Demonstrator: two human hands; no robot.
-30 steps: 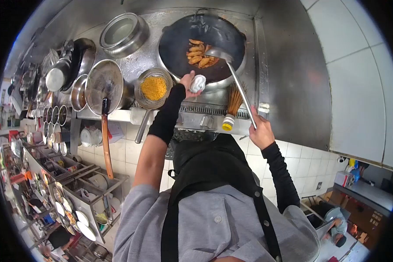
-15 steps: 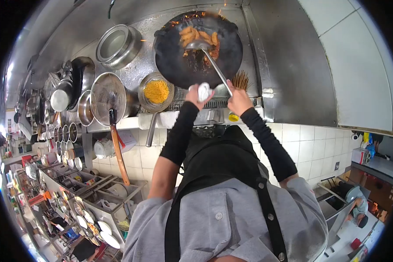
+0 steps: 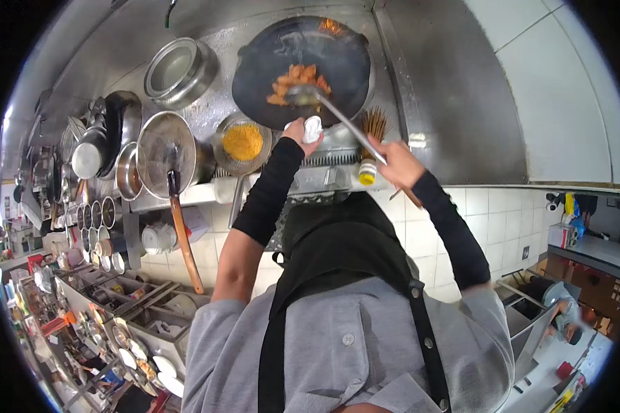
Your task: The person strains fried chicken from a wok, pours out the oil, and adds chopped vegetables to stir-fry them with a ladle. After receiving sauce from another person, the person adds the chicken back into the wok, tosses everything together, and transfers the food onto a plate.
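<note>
My left hand (image 3: 302,134) is closed around a white cloth (image 3: 313,129) at the near rim of a black wok (image 3: 255,89); the cloth hides the part of the wok it grips. My right hand (image 3: 398,164) is wrapped round the long handle of a metal ladle (image 3: 351,127). The ladle's bowl, blurred, lies in the wok against several browned food pieces (image 3: 296,79). Flames (image 3: 332,27) show at the wok's far edge, with smoke above the pan.
A perforated strainer (image 3: 224,160) with yellow bits (image 3: 242,142) sits left of the wok. Further left are a steel pot (image 3: 210,69) and a wooden-handled mesh strainer (image 3: 164,148). A bamboo brush (image 3: 374,125) and a yellow-capped container (image 3: 367,173) stand beside my right hand. A person (image 3: 565,318) is far right.
The wok has tilted towards me, and the food has slid to its nearer side. My right hand has drawn back to the right with the ladle. The flames have shrunk.
</note>
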